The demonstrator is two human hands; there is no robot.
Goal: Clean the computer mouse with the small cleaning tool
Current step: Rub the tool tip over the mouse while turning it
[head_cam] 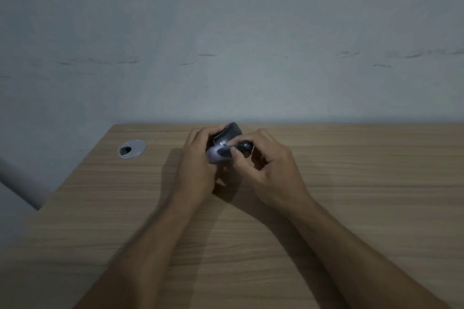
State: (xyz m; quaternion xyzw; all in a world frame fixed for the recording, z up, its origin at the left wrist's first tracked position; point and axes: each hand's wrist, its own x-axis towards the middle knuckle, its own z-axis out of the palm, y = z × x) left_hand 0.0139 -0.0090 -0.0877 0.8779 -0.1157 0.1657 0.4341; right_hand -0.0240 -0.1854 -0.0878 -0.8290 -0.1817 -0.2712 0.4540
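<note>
A dark grey computer mouse [226,137] is held tilted above the wooden desk [351,183], near its far edge. My left hand [198,158] wraps around the mouse from the left side. A small dark cleaning tool [242,146] is pinched in my right hand [271,158], and its tip lies against the near part of the mouse. Fingers hide the underside of the mouse and much of the tool. The light is dim.
A round silver cable grommet [131,148] is set in the desk at the back left. The desk's left edge runs diagonally toward me. A plain grey wall [226,45] stands right behind the desk.
</note>
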